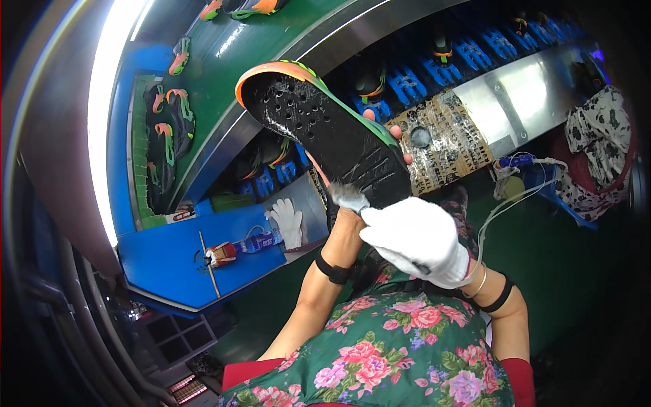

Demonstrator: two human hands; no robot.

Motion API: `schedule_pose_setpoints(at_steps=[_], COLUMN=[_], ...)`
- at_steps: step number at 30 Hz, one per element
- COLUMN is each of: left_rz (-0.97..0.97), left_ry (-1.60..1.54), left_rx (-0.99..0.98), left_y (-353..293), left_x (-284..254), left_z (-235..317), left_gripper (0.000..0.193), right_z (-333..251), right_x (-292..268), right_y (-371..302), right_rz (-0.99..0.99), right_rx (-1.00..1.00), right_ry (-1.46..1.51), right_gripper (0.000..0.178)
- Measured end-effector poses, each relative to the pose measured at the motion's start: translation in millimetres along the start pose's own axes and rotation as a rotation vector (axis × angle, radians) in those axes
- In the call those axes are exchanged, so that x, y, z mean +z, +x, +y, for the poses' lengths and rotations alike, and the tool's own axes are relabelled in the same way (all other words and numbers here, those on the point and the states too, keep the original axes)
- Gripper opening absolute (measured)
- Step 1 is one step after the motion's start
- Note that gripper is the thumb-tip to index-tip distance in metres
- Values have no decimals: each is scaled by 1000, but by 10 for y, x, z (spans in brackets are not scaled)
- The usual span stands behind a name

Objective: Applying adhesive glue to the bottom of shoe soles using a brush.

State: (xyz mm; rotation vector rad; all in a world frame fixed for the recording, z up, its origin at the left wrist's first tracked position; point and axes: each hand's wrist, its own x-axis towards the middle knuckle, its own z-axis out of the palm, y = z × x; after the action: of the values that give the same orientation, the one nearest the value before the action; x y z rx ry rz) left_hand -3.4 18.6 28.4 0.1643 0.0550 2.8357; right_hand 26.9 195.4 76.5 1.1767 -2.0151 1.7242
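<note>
A shoe upper (319,136) is held bottom side up, its black underside glossy and dotted with round holes at the toe, its rim orange and green. My bare left hand (396,132) grips it from beneath; fingertips show at the far right edge, and most of the palm is hidden. In a white glove, my right hand (417,237) is closed round a small brush (349,197). The brush's bristles rest at the near left edge of the black underside; whether they touch it I cannot tell.
Ahead runs a green conveyor belt (271,34) carrying more uppers (180,54). Blue racks (407,85) hold shoes under a metal ledge with a taped cardboard patch (444,139). Left, a blue table (169,264) bears a white glove (287,222) and a bottle (258,241). Patterned cloth (597,149) hangs right.
</note>
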Motion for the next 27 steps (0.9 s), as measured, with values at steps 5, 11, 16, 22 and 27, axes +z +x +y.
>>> schedule_pose_setpoints(at_steps=[5,11,16,22,27], left_rz=[-59,-91,67,55,160], left_ry=[33,17,96,86,213], left_rx=[14,-30,112,-19,-10], left_y=[81,86,-38,-70,-38], left_x=[130,64,43,18,135], left_z=[9,135,171,301,314], left_gripper=[91,102,103,108,131], right_z=[99,68,207,74,202], right_x=[-108,-24,-107,-98,-39], right_y=[-2,-3,-20,22,-10], right_rz=[89,-8,48,-137,-40], right_rx=[109,103,58,224,37], right_ry=[137,275,76,376,55], right_gripper=[29,29,29,21,29])
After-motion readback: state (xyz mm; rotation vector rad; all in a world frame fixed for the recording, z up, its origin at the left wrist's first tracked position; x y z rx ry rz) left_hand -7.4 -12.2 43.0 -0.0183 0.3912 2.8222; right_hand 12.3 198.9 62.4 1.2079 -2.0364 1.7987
